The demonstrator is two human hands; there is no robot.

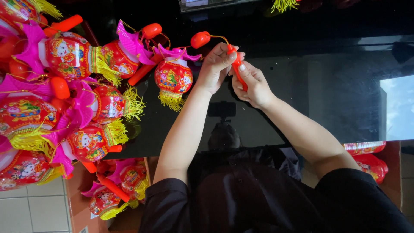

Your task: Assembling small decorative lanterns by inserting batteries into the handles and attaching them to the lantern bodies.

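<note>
- Your left hand (214, 67) and right hand (254, 84) both clench the slim red plastic handle stick (238, 67).
- Just left of your grip hangs a small red paper lantern (173, 77) (yellow tassel).

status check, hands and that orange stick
Left hand and right hand both gripping orange stick. Its cord runs to lantern on black table. Nothing in the way.
</note>
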